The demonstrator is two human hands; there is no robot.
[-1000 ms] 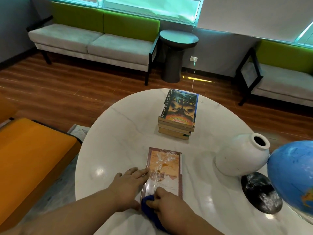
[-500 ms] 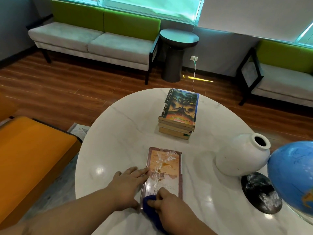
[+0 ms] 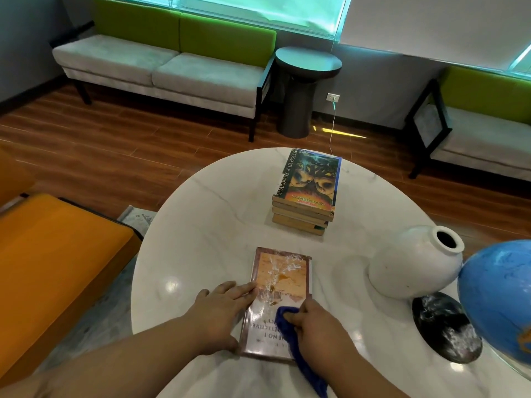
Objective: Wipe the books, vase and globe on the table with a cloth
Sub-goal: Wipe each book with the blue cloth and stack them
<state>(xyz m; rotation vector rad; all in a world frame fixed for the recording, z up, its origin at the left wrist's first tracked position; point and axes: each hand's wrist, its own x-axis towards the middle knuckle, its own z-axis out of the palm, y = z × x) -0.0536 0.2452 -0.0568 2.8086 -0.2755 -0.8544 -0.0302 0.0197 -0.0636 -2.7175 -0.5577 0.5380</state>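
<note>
A single brown-and-orange book (image 3: 283, 278) lies flat on the round white marble table (image 3: 207, 231) near me. My left hand (image 3: 221, 308) presses flat on the book's left edge, fingers spread. My right hand (image 3: 316, 326) grips a dark blue cloth (image 3: 298, 349) on the book's lower right part. A stack of books (image 3: 307, 193) stands farther back. At the right lie a white vase (image 3: 416, 265), a blue globe (image 3: 500, 300) and the globe's dark round base (image 3: 445, 328).
An orange seat (image 3: 57, 262) stands close at the table's left. Behind the table are a green-backed grey sofa (image 3: 163, 61), a dark round side table (image 3: 304, 87) and a second green chair (image 3: 482, 122) at the right. The floor is wood.
My right hand has pushed the blue cloth up the book's cover, away from me, uncovering the book's near edge. My left hand has stayed on the book's left side.
</note>
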